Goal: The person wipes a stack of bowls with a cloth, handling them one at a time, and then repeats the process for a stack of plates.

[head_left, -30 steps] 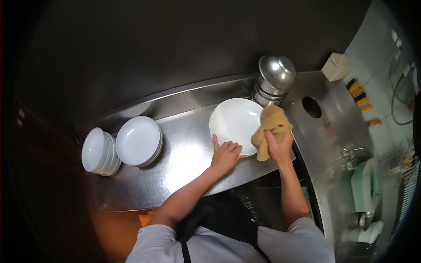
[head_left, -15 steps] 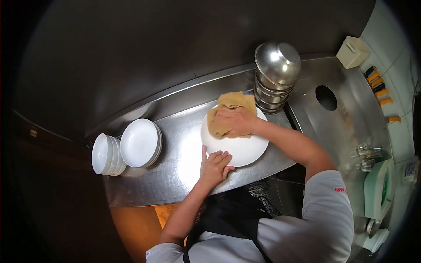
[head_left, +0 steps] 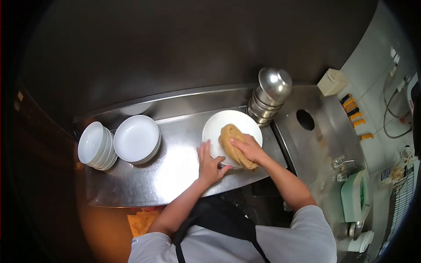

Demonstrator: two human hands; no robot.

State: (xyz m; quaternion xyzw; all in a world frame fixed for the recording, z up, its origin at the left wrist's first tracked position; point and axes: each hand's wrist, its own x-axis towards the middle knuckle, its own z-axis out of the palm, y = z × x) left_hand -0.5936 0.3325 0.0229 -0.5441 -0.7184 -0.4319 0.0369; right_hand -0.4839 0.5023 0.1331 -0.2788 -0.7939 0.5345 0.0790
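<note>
A round white plate (head_left: 219, 121) lies on the steel counter in front of me. My right hand (head_left: 250, 149) grips a bunched tan cloth (head_left: 231, 133), pressing it over the near right part of the plate. One end of the cloth hangs past the plate's near rim. At the near left rim rests my left hand (head_left: 211, 165), its fingers spread and touching the plate's edge. The underside of the right hand is hidden against the cloth.
Two stacks of white dishes, deep bowls (head_left: 93, 142) and shallower ones (head_left: 137, 139), stand at the left. Metal bowls (head_left: 275, 85) are piled behind the plate. Rightward are a sink basin with a dark hole (head_left: 305, 119), orange-handled tools (head_left: 351, 105) and a green-white scale (head_left: 353, 197).
My right hand has drawn the cloth from the plate's far side toward its near right rim, and the cloth is more bunched. My left hand stays at the near left edge. The view has shifted.
</note>
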